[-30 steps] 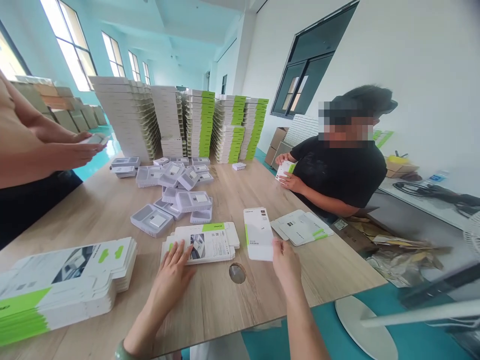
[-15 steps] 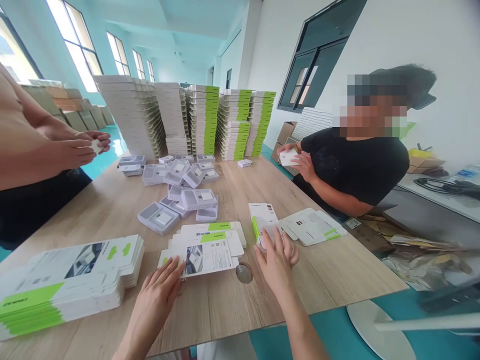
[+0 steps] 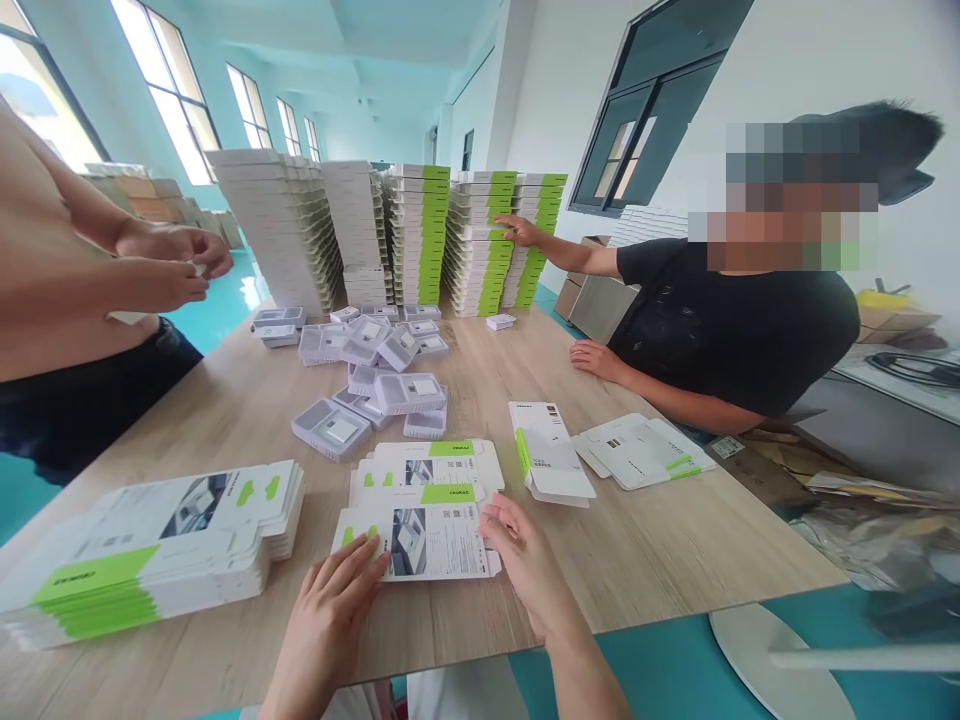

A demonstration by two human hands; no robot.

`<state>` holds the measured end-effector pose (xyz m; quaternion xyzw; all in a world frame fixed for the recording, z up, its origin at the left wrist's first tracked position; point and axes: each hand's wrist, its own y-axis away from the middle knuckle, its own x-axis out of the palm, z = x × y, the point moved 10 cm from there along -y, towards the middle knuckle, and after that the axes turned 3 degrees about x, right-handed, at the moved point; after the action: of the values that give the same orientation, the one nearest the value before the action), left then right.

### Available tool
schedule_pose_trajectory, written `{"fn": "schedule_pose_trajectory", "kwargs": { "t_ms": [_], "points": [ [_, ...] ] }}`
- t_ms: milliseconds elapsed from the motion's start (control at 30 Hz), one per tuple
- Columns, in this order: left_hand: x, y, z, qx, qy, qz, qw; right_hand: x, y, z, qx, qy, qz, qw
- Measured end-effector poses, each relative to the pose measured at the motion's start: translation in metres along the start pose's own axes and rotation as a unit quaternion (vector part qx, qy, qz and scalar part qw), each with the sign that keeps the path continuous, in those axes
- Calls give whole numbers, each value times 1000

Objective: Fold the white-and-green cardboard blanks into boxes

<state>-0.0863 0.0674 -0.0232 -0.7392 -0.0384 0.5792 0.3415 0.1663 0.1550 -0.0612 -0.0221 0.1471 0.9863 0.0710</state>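
A flat, unfolded white-and-green carton [image 3: 442, 540] with a printed picture lies before me. My left hand [image 3: 334, 600] rests on its left end, fingers stretched over the top face; its thumb is hard to make out. At the right end, my right hand [image 3: 521, 550] touches the flaps with its fingers apart and slightly bent. Behind this carton lie more flat cartons [image 3: 427, 455], partly covered by it. To the right of them, a partly folded carton [image 3: 547, 450] stands apart from my hands.
A thick stack of flat cartons [image 3: 172, 540] lies at left. Pale plastic trays [image 3: 330, 428] are piled mid-table before tall box stacks [image 3: 424, 240]. More flat cartons [image 3: 645, 450] lie at right. One co-worker [image 3: 735, 320] sits right; another person [image 3: 82, 240] stands left.
The front carton has slid towards me, covering the dark round spot on the table. My right hand has left the partly folded carton. The seated co-worker now reaches towards the box stacks.
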Motion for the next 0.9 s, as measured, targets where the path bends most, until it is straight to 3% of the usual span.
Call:
{"fn": "schedule_pose_trajectory", "kwargs": {
  "t_ms": [300,400,533,633,733,900],
  "points": [
    [-6,-10,-24,69,-45,-30,996,-1,6,-1,115,-69,46,990],
    [-18,-10,-26,88,-44,-58,993,4,9,9,125,-121,71,982],
    [-39,-19,-33,122,-28,-88,988,2,15,13,117,-168,38,978],
    [-58,-30,-30,97,2,-136,986,1,22,13,107,-198,11,974],
    [-74,-35,-19,71,12,-188,980,9,30,14,112,-231,23,966],
    [-71,-34,-10,95,24,-174,980,23,37,21,100,-213,87,968]
  ]
}}
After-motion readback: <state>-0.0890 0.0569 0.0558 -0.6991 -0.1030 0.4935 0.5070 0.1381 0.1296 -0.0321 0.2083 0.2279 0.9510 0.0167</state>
